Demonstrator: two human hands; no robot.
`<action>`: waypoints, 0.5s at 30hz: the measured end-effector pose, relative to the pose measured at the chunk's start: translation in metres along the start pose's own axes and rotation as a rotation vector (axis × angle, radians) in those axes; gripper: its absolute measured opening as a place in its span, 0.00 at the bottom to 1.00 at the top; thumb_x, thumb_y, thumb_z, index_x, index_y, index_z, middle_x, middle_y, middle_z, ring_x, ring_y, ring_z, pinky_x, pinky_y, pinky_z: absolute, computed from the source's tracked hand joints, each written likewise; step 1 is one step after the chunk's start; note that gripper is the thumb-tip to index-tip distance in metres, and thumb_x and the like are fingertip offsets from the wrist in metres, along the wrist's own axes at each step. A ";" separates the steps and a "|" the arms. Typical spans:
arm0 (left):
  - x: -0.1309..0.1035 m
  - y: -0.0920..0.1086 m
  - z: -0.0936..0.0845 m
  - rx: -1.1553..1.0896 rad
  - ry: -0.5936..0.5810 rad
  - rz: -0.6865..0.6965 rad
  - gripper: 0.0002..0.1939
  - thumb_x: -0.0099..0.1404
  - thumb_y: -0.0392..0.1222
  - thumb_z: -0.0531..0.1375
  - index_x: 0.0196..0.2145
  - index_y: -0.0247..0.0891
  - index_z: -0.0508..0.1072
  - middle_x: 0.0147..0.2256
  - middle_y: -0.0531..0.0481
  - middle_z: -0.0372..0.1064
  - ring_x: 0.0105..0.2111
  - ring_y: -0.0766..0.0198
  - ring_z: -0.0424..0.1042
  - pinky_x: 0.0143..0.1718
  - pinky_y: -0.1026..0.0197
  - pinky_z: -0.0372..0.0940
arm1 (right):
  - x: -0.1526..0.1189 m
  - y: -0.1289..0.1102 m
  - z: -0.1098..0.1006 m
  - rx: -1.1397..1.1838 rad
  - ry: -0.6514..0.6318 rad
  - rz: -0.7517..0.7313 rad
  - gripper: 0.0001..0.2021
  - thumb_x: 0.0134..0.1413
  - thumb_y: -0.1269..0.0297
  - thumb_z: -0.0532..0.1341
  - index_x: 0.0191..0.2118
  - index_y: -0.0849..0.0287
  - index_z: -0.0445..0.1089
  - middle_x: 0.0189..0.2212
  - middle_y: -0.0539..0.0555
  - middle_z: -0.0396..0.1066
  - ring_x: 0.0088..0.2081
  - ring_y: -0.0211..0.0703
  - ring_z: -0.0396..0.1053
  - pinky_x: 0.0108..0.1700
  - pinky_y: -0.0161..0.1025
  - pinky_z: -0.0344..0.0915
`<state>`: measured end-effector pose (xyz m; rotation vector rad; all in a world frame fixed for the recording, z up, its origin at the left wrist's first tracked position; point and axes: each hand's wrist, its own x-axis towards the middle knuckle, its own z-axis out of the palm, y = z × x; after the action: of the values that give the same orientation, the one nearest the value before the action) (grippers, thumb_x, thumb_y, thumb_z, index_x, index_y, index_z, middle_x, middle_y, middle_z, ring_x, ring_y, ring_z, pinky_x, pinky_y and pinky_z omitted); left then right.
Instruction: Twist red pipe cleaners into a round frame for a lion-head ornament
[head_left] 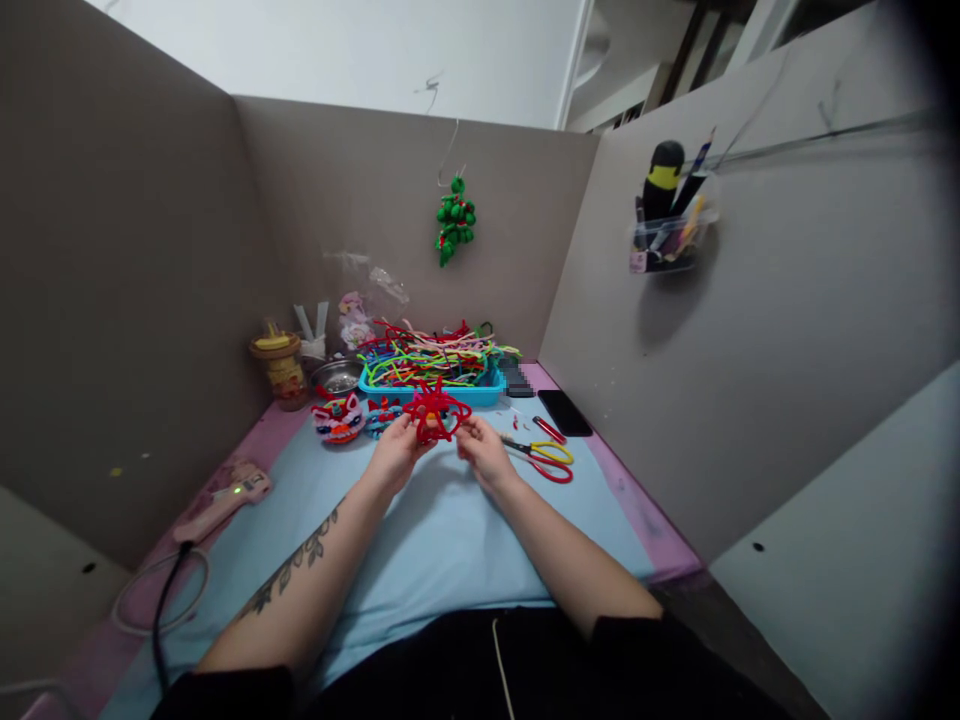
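Above the middle of the table, a red pipe-cleaner figure (433, 410) with looped, spiky parts is held up between both hands. My left hand (399, 452) grips its lower left side, fingers closed around it. At its right edge my right hand (482, 450) is closed, thumb and finger pinching the red pipe cleaner. The fingertips are partly hidden by the figure. Just left of it lie a pink, red and orange pipe-cleaner animal head (339, 420) and a blue one (381, 417). Scissors (547, 460) with yellow and red handles rest right of my right hand.
Behind my hands stands a blue tray (480, 396) heaped with coloured pipe cleaners. A metal bowl (337, 378) and a brown-rimmed cup (277, 370) are at the back left. A corded pink glue gun (225, 505) lies left. A red cutter (550, 430) and black phone (565, 412) lie right.
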<state>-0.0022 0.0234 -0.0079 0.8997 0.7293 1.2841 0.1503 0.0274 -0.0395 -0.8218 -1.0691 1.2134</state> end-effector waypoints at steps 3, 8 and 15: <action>-0.001 -0.004 0.002 0.093 0.002 0.022 0.22 0.51 0.48 0.65 0.41 0.35 0.68 0.34 0.45 0.74 0.34 0.63 0.73 0.35 0.63 0.66 | 0.000 -0.002 0.003 0.215 -0.145 0.252 0.15 0.36 0.58 0.68 0.28 0.59 0.64 0.18 0.45 0.60 0.19 0.30 0.54 0.20 0.29 0.48; -0.001 -0.007 0.004 0.240 0.041 0.107 0.27 0.52 0.50 0.63 0.48 0.36 0.65 0.31 0.48 0.74 0.32 0.64 0.73 0.36 0.61 0.66 | -0.001 -0.005 0.003 0.295 -0.148 0.312 0.16 0.31 0.62 0.71 0.25 0.60 0.64 0.18 0.46 0.63 0.20 0.30 0.58 0.20 0.28 0.49; 0.000 -0.008 0.002 0.304 0.029 0.122 0.26 0.53 0.47 0.62 0.48 0.34 0.65 0.24 0.53 0.70 0.27 0.66 0.71 0.35 0.61 0.66 | 0.002 -0.001 0.002 0.297 -0.102 0.238 0.17 0.33 0.58 0.71 0.25 0.59 0.64 0.17 0.44 0.61 0.20 0.30 0.56 0.20 0.28 0.50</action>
<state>0.0035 0.0232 -0.0142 1.1882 0.9199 1.3163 0.1489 0.0291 -0.0380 -0.6733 -0.8600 1.5865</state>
